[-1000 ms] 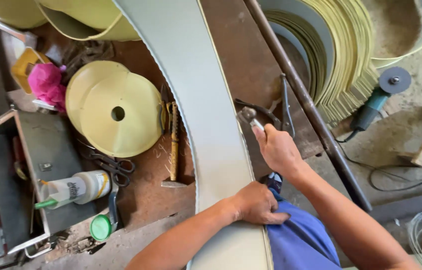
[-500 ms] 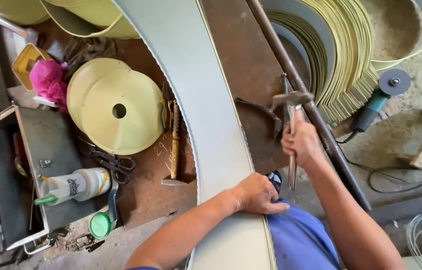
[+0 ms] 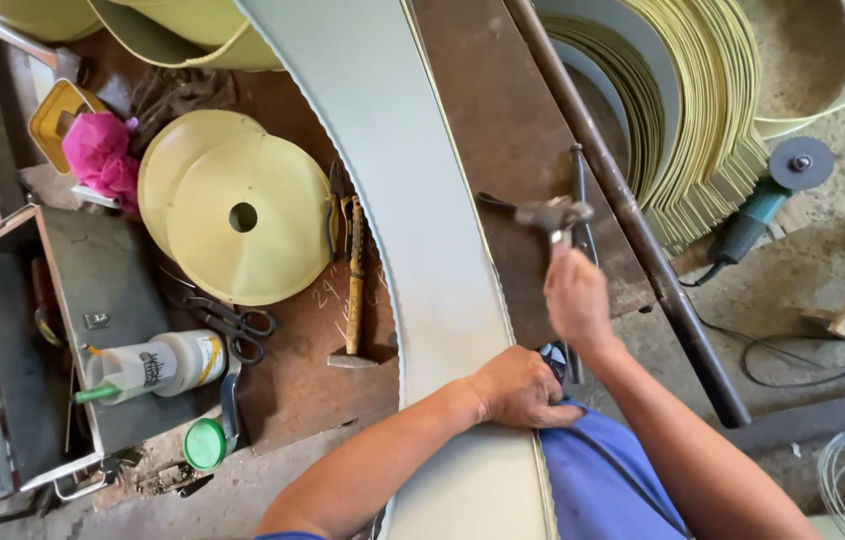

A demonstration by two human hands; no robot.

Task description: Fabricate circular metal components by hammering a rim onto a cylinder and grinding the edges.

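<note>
The left hand (image 3: 518,388) presses flat on the curved sheet-metal strip (image 3: 413,200) on the worktop (image 3: 503,130); right hand (image 3: 575,300) fingers grip the hammer (image 3: 553,215). The strip looks thin, springy, sharp-edged

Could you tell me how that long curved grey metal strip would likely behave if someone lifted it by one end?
The curved grey strip looks thin and long, so it would probably flex and sag rather than stay rigid. Its smooth face may be slippery, and its edge, under the left hand, may be sharp. The right hand holds a hammer.
</note>
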